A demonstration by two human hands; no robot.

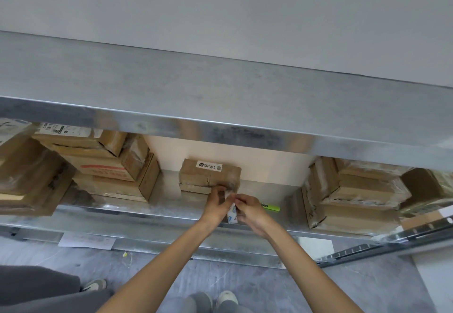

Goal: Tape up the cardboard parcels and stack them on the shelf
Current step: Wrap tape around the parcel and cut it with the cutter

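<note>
Head view, looking down along a metal rack. Upper shelf (220, 87) fills the middle band of the frame and has nothing on it. Lower shelf (171, 205) sits below it, with the wall behind.

Parcel (208, 174): centre of frame, lying flat on the lower shelf, standing alone and well apart from the piles on either side. White label (209, 165) with a QR code on its top face. Front edge is creased, and glossy tape is wrapped over its right end.

Left hand (217, 205): fingers curled up against the parcel's lower-right front corner, touching it. Can't tell whether it pinches tape or only presses the cardboard.

Right hand (252, 211): just right of the left hand, nearly touching it. Thumb and fingers are clamped on a white-and-blue roll (231, 214) that hangs between the two hands, just below the parcel corner. It looks like tape, but it's too blurred to confirm.

Green marker (272, 208): on the lower shelf, partly hidden behind the right hand.

Left stack (105, 165): several taped parcels piled at centre-left, with more at the far left edge. Right stack (355, 190): taped parcels at centre-right, running to the frame edge.

Floor (245, 278): grey. The person's shoes (228, 298) are at bottom centre. A paper sheet (85, 240) lies by the rack base at lower left. Grey fabric and another shoe are at the bottom-left corner.
</note>
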